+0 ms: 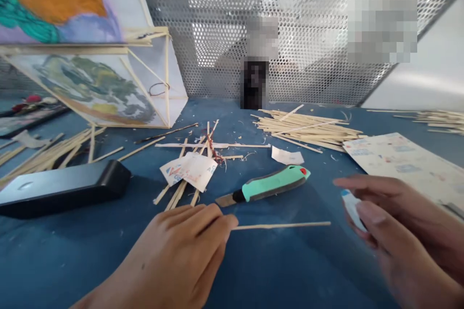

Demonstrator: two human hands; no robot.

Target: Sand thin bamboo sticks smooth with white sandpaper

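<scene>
A thin stick (pixel 284 225) on the counter (pixel 290 275) is held at one end by the left hand (pixel 177 246). Well apart, a small white-and-blue piece (pixel 351 208) is pinched by the right hand (pixel 402 231); for contact, a leftward reach would be needed.

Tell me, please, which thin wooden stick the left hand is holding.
The lone pale wooden stick on the near side of the green utility knife; the left hand holds its left end.
</scene>
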